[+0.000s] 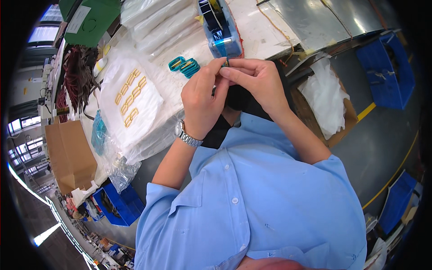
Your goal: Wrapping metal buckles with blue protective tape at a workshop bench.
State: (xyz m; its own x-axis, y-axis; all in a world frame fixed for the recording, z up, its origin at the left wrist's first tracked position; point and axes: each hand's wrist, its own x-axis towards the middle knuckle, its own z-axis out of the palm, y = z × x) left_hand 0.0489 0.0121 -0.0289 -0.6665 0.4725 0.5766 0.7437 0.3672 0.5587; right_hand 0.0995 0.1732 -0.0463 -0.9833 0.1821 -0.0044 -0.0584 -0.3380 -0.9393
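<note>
My left hand (202,92) and my right hand (260,81) meet just in front of a blue tape dispenser (225,31). Both are closed in a pinch around a small gold-and-blue piece (226,63), mostly hidden by the fingertips. A strip of blue tape (221,47) runs from the dispenser down toward it. Left of my hands lie several blue-wrapped rings (184,67) with bits of gold showing. Farther left, rows of gold rectangular frames (130,96) rest on a white sheet (150,105).
Clear plastic packs (155,20) lie at the back of the white table (256,22). A green box (92,22) stands at the far left, above dark red cords (77,72). To the right, a carton (344,119) holds white plastic (326,96); a blue bin (391,74) stands beyond.
</note>
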